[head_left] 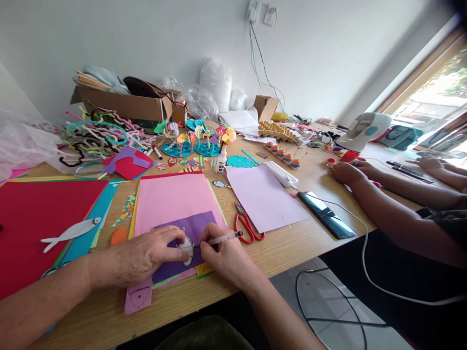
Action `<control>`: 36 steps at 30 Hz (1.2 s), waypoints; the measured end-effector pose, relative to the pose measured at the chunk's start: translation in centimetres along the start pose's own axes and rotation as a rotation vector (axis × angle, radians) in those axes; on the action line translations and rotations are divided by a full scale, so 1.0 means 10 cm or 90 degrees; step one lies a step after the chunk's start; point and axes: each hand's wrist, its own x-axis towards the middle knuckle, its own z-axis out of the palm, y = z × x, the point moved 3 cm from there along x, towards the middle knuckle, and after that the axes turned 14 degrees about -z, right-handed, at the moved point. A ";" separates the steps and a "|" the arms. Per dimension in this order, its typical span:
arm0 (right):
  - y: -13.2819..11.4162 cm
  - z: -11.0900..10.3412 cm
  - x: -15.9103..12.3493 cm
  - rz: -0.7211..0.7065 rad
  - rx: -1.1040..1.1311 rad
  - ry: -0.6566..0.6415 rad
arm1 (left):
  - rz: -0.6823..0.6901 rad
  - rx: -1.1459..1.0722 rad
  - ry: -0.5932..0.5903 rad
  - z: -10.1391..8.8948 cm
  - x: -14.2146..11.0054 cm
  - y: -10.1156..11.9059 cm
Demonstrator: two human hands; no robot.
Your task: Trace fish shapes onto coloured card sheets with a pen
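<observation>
My left hand (pixel 142 255) presses a small white paper cutout (pixel 187 250) flat against purple paper (pixel 164 267), with thumb and index finger on it. A pen (pixel 224 238) with a clear barrel is pinched in my right hand (pixel 226 260), its tip hidden beside the cutout's right edge. Under the purple sheet lies pink paper (pixel 173 194) on a stack of coloured sheets. A pink piece with a drawn fish (pixel 139 297) pokes out below my left hand. Red-handled pliers (pixel 246 226) rest right of my right hand.
A white fish cutout (pixel 73 233) lies on red paper (pixel 44 209) at left. Behind stand a glue bottle (pixel 221 163), fish decorations (pixel 197 138) and pipe cleaners (pixel 105 131). A lilac sheet (pixel 266 194), a phone (pixel 324 214) and a cable (pixel 359 223) lie right, near another person's arms (pixel 394 187).
</observation>
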 end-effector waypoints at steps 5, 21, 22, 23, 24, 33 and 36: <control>-0.01 0.00 0.00 -0.003 0.002 0.003 | -0.006 0.026 0.000 0.03 0.02 0.00; 0.00 0.00 -0.01 0.014 -0.009 0.040 | -0.017 0.018 0.021 0.09 0.02 -0.03; 0.00 0.00 -0.01 0.011 -0.010 0.041 | -0.014 0.020 0.026 0.09 0.02 -0.02; 0.00 0.00 -0.01 0.007 -0.010 0.043 | -0.012 0.022 0.026 0.09 0.02 -0.02; 0.00 0.01 -0.01 0.004 -0.009 0.046 | -0.012 0.025 0.022 0.09 0.02 -0.02; 0.03 0.04 -0.01 -0.026 -0.029 0.072 | -0.023 0.021 0.005 0.10 0.02 -0.04; 0.03 0.05 -0.01 -0.028 -0.035 0.073 | -0.023 0.019 0.006 0.08 0.02 -0.03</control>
